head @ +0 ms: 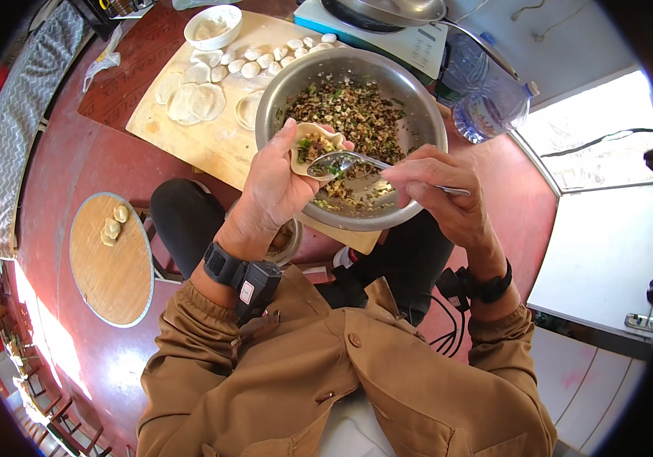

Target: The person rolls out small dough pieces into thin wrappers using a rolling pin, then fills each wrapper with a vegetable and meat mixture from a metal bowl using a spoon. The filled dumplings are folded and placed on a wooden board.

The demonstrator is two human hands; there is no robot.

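Note:
Over the near left rim of a large steel bowl (432, 128), my left hand (280, 177) cups a round dough wrapper (299, 163) with chopped filling on it. My right hand (440, 183) grips the handle of a metal spoon (332, 164), whose bowl rests at the filled wrapper. Chopped filling (338, 108) with green bits lies in the steel bowl. On the wooden board (155, 134) to the left are several flat dough wrappers (206, 101), several small floured dough pieces (250, 69) and a white bowl (213, 27) with flour-like powder inside.
A pan (406, 10) sits on an induction cooker (417, 48) at the back. Large plastic bottles (489, 114) stand right of the steel bowl. At left, a round wooden board (112, 274) holds several folded dumplings (112, 228). Another container (289, 245) is partly hidden below my left hand.

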